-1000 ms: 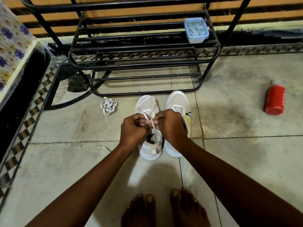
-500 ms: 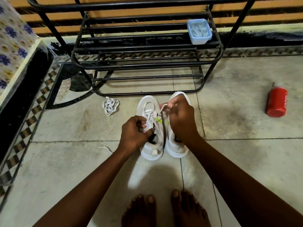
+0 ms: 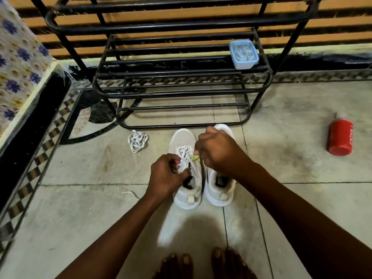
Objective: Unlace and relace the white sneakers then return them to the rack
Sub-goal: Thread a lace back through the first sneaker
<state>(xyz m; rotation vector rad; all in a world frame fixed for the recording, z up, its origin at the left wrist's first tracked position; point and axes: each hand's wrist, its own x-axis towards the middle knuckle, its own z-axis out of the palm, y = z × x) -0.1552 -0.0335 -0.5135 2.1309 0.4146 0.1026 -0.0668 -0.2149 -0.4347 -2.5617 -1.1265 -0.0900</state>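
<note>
pale floor tiles held two white sneakers side by side before the black rack. left hand pinched the lace at the left sneaker's tongue; right hand was curled, gripping the lace end above.

Both my arms reach forward and down; my left hand curls in a pinch, my right hand fists higher, knuckles up

Both hands at the left sneaker's lace.
</note>
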